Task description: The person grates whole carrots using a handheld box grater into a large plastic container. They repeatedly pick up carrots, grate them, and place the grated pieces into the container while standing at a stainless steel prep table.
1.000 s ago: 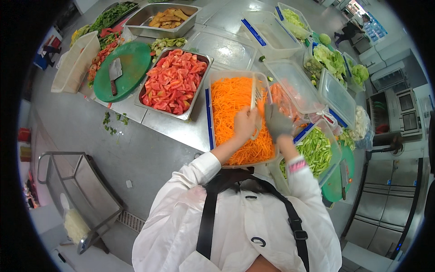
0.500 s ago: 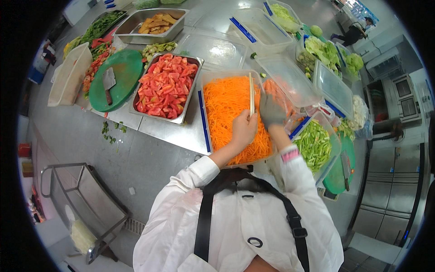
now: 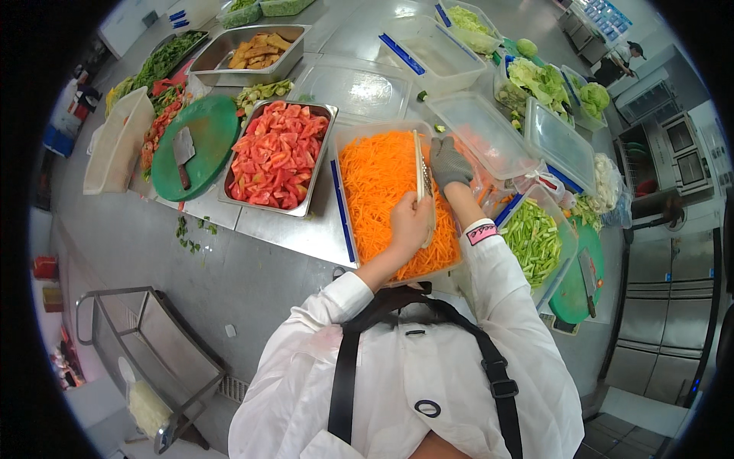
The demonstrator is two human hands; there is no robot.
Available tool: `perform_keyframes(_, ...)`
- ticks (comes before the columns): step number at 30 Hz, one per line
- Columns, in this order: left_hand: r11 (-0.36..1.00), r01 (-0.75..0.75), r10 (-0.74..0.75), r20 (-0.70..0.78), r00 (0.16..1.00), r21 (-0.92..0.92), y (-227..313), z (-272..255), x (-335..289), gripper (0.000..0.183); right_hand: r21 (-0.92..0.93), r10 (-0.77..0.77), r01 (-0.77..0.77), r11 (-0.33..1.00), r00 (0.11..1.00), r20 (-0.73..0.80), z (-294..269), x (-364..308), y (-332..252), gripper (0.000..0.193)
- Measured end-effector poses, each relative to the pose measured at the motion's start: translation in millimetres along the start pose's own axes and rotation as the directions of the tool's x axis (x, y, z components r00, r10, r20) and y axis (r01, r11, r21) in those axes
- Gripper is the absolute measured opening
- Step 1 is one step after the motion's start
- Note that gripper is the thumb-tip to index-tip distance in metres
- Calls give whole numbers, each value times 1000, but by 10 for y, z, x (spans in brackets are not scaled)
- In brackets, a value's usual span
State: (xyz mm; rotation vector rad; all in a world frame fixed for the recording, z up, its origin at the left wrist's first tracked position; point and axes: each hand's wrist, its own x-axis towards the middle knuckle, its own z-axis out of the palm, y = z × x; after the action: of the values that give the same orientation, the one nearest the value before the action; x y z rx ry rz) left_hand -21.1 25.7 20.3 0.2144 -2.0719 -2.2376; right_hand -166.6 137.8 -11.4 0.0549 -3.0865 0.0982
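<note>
My left hand [image 3: 411,222] is closed round the near end of a long, pale grater [image 3: 421,172], which stands on edge over a clear plastic container [image 3: 343,208] with a blue side clip. Heaped shredded carrot [image 3: 375,180] fills that container. On the grater's right side is my right hand [image 3: 451,162] in a grey glove, its fingers curled in against the grater's face; whatever they hold is hidden. Just beyond the glove, orange carrot pieces [image 3: 475,157] show in part beneath a clear lid [image 3: 485,126].
Left of the container stands a steel pan of cut tomatoes [image 3: 267,161]. A knife [image 3: 183,153] lies on a green board [image 3: 210,145] beyond it. At right are a tub of sliced green vegetable [image 3: 531,241] and a second green board [image 3: 573,294] with a knife.
My gloved right hand has shifted slightly up and left, closer to the grater's far end. My left hand keeps its grip on the grater, which has turned a little.
</note>
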Motion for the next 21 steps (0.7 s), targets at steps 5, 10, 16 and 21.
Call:
perform_keyframes(5, 999, 29, -31, -91, 995, -20, -74, -266, 159, 20, 177, -41, 42, 983, 999, -13, -283, -802, -327, 30)
perform_keyframes(10, 998, 30, -31, -25, 999, -58, -36, -59, -73, 19, 265, 148, -146, 953, 989, 11, -219, 60, -172, 32)
perform_keyframes(16, 999, -30, 34, -146, 989, 25, -78, -233, 126, 19, 74, -169, 202, 977, 933, -318, -132, -705, -199, 35)
perform_keyframes(21, 997, -55, 56, -6, 998, 61, -39, 1, -199, 20, 331, 175, -147, 932, 983, -55, -146, 62, -4, 35)
